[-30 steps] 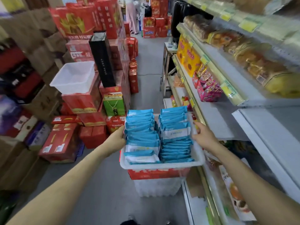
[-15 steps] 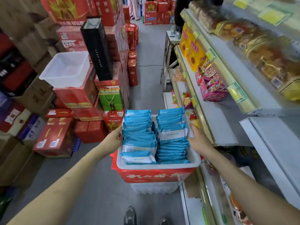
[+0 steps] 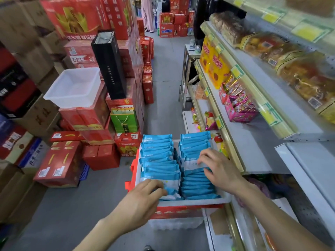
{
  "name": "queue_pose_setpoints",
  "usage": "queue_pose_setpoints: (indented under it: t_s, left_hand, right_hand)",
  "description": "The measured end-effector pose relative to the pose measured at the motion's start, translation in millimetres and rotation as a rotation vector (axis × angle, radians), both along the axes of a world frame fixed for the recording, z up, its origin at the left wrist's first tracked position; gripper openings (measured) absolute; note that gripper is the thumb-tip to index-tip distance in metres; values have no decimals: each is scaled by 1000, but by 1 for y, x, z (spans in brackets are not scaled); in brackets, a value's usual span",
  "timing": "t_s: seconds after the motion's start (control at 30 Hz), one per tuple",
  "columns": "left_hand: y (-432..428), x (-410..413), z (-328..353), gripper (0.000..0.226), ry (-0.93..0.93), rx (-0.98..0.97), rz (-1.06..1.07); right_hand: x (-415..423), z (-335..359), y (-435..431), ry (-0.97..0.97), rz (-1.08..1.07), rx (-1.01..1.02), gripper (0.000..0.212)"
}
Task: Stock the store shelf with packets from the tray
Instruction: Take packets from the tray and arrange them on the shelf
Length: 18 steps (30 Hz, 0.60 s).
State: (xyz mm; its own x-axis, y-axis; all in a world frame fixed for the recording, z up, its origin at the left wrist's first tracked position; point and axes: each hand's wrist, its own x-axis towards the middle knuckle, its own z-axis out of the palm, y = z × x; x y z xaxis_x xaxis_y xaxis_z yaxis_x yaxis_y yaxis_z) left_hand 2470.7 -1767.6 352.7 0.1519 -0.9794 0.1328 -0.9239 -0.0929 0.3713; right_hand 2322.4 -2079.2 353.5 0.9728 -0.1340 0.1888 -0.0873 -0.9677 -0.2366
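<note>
A white tray (image 3: 199, 201) holding two rows of blue and white packets (image 3: 159, 156) rests on a red box (image 3: 181, 211) beside the store shelf (image 3: 253, 151). My left hand (image 3: 139, 201) lies over the near end of the left row, fingers curled on the front packet. My right hand (image 3: 219, 169) is on the right row, its fingers pinching the top of a packet (image 3: 192, 164) that stands a little higher than its neighbours. The grey shelf board to the right of the tray has bare room.
Pink snack boxes (image 3: 239, 105) and yellow packets (image 3: 213, 67) sit farther along the shelf, bread bags (image 3: 290, 66) above. Stacked red cartons (image 3: 83, 113), an empty white bin (image 3: 72, 87) and a black bag (image 3: 110, 64) line the left side of the grey aisle.
Both hands left the tray's sides and moved onto the packets. The tray now rests on the red box, lower and closer to me.
</note>
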Motion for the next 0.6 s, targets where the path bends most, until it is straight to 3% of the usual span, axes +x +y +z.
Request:
queue_pose_setpoints:
  t_s: [0.13,0.4,0.6]
  left_hand:
    - [-1,12,4,32,55,115,-30]
    - [-15,27,9,36,98,287,-224]
    - [-20,42,9,53,152,310,-274]
  right_hand:
    - [2,-2,-8,8,-35,-83,28]
    - [19,5,-16,115,33,-46,27]
    - [19,10,-17,235,55,-20,30]
